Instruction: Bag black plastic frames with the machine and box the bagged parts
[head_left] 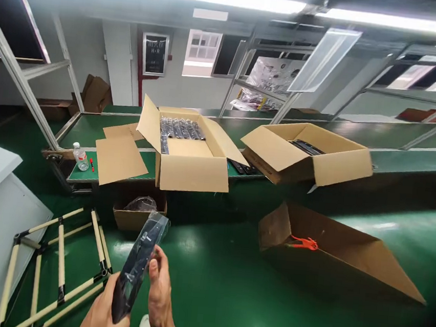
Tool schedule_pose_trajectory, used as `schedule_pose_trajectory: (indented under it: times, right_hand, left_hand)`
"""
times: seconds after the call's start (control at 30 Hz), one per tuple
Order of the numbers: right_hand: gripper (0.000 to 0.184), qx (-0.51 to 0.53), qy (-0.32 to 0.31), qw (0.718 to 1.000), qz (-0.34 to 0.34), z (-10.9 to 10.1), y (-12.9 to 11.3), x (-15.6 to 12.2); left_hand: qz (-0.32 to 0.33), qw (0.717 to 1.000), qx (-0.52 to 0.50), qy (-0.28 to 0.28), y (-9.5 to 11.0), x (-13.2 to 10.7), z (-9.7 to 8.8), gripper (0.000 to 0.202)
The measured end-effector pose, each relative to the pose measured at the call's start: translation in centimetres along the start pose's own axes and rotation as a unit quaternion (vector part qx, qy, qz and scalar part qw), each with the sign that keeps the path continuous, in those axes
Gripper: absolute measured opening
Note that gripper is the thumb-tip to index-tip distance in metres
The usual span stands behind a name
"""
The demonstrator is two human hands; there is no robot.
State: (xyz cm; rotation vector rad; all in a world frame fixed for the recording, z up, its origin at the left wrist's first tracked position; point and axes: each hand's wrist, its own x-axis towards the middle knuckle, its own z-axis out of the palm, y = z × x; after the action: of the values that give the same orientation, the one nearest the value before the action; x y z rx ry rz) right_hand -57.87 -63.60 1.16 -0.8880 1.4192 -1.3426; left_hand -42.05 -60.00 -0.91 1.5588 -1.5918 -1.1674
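My left hand (105,309) is wrapped round the lower end of a long black part in a clear plastic bag (138,264). The part is held tilted, its far end pointing up and away from me. At the bag's right edge, the thumb and curled fingers of my right hand (161,294) come close together on the loose film; their tips are partly hidden. Beyond, on the green bench, an open carton (194,174) contains several similar bagged black parts (183,128) in a row along its back and left side.
Another open carton (343,170) on the bench contains black parts (306,147). Cardboard sheets (120,159) and a water bottle (80,158) lie left. A small box (131,220) and a large carton (348,253) with an orange item (305,243) stand below. A pipe frame (61,261) is at left.
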Motion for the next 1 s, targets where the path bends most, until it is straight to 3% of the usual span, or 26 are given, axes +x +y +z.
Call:
schedule_pose_trajectory:
  times: [0.1,0.23,0.33,0.47,0.6,0.67,0.73,0.87,1.0]
  right_hand:
    - [0.082,-0.022,0.058,0.998,0.019,-3.1,-2.0,2.2]
    - [0.092,-0.034,0.069,0.995,0.062,-3.7,-3.6,4.8]
    - [0.086,-0.022,0.142,0.987,0.077,-3.6,-5.1,8.1]
    - [0.066,-0.043,0.195,0.979,0.035,-5.3,-7.4,14.3]
    - [0.050,-0.110,0.236,0.965,-0.035,-8.6,-11.6,22.3]
    - [0.047,-0.148,0.244,0.957,-0.053,-9.9,-14.7,27.2]
    - [0.044,-0.186,0.199,0.960,-0.064,-10.5,-18.1,32.1]
    - [0.038,-0.266,0.077,0.959,-0.053,-9.4,-22.5,41.2]
    - [0.038,-0.325,-0.009,0.945,-0.039,-6.8,-21.8,48.9]
  left_hand:
    - [0.079,0.992,0.090,0.051,1.6,3.8,3.3,0.055]
    - [0.262,0.938,0.208,0.097,2.3,8.0,7.0,0.064]
    - [0.279,0.921,0.247,0.113,2.9,10.5,9.8,0.069]
    - [0.291,0.928,0.225,0.064,5.1,14.7,12.3,0.078]
    - [0.383,0.905,0.187,0.007,8.3,21.4,12.0,0.088]
    - [0.409,0.896,0.175,0.022,10.0,25.5,11.1,0.086]
    - [0.409,0.894,0.169,0.076,11.7,29.6,10.1,0.078]
    - [0.420,0.859,0.212,0.203,14.3,36.7,9.2,0.061]
    - [0.414,0.838,0.273,0.227,15.2,41.1,9.9,0.054]
